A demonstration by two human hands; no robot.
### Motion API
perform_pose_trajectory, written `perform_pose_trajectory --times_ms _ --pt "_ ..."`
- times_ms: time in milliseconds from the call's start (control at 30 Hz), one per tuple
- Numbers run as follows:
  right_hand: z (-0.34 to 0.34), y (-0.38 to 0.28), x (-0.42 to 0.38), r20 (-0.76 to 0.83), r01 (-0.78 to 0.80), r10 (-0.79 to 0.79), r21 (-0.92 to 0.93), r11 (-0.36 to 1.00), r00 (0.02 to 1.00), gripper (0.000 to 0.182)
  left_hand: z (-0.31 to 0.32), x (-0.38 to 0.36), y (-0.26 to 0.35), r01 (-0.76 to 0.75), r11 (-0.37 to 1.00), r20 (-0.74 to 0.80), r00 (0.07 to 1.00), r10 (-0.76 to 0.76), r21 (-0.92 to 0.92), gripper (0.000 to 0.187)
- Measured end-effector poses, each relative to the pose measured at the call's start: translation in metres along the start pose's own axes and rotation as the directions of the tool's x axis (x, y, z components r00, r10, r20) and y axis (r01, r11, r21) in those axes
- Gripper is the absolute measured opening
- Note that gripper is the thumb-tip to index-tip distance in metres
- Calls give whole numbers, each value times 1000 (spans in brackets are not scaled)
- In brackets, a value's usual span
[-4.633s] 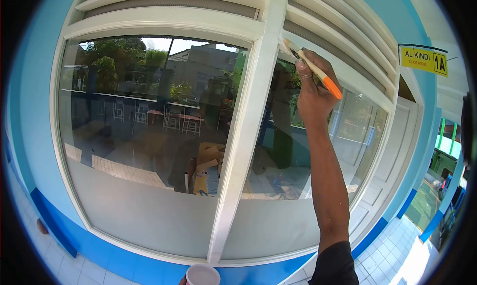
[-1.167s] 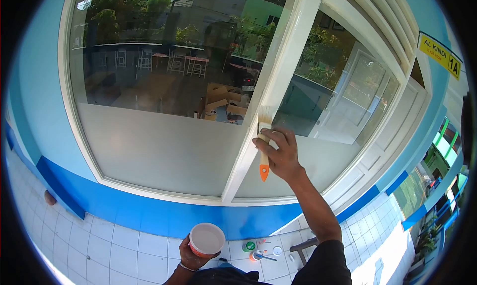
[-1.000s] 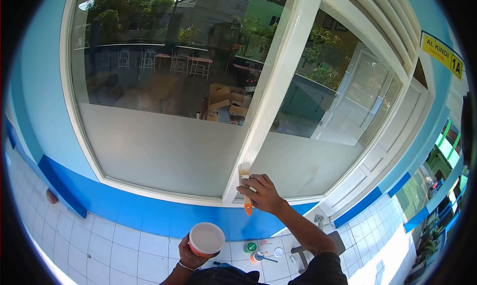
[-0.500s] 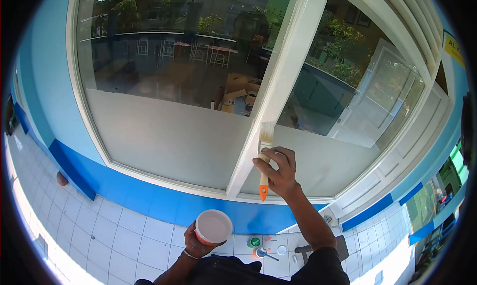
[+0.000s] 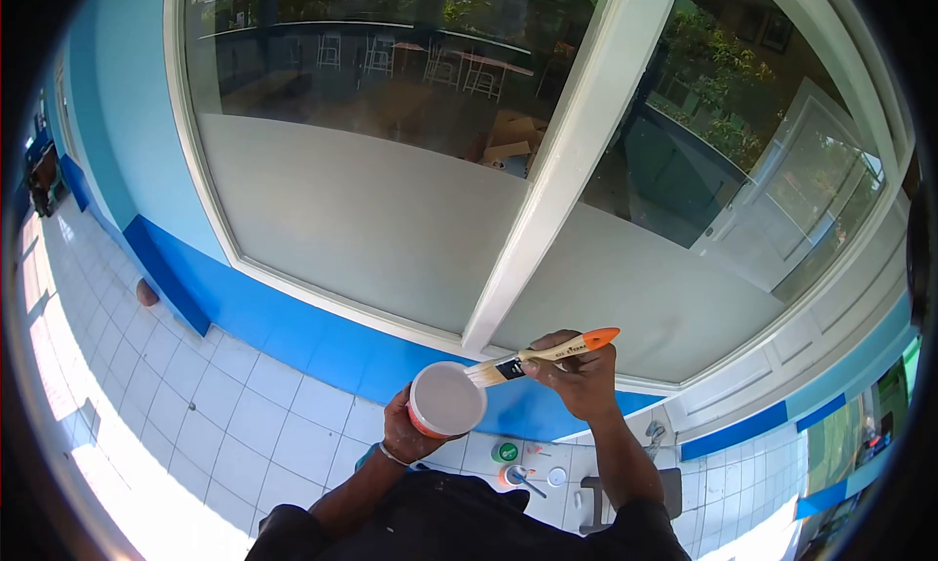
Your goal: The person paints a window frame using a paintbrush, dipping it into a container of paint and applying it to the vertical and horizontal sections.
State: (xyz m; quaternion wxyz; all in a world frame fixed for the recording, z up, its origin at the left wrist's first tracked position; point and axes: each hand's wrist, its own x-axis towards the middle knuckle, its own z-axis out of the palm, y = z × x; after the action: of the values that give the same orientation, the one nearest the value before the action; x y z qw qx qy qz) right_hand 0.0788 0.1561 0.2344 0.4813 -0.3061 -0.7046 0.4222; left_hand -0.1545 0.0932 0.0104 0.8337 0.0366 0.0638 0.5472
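School, open-air tiled walkway outside a classroom. Earlier views give it away: yellow "CLASS ROOM 1A" sign at 2 o'clock. Now: big window (image 5: pixel 362 185) with frosted lower part, spanning 10 to 2 o'clock; rows of stools (image 5: pixel 378 55) showing in the glass at 11, leaves (image 5: pixel 718 92) in it at 2. Light blue wall (image 5: pixel 137 121) at 10, white panelled door (image 5: pixel 787 375) at 4. White floor tiles (image 5: pixel 264 434) at 8, sunlit patch (image 5: pixel 176 497) across them

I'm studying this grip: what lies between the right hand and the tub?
In the head view, the front of the brush fills that stretch: a dark band, then pale bristles reaching the tub at its rim.
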Motion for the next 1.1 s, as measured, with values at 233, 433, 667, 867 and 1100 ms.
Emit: perform_pose_trajectory --times_ms 233,433,667,867,1100 --pt "24 7 -6 325 209 -17 -568 796 946 22 11 13 -13 30 998 4 1000 -30 55 75" --pt "33 41 -13 425 268 123 -743 613 897 21 -2 20 -14 50 998 45 998 -52 42 71" --pt "35 37 -11 418 247 131 -731 636 899 26 1 21 -10 48 997 22 999 -49 56 71" --pt "25 35 -9 344 110 129 -596 796 930 30 4 26 -6 60 994 -2 998 -60 96 73" --pt "21 43 -12 149 -368 413 -259 893 898 26 -2 27 -7 103 991 -18 995 -102 82 74"
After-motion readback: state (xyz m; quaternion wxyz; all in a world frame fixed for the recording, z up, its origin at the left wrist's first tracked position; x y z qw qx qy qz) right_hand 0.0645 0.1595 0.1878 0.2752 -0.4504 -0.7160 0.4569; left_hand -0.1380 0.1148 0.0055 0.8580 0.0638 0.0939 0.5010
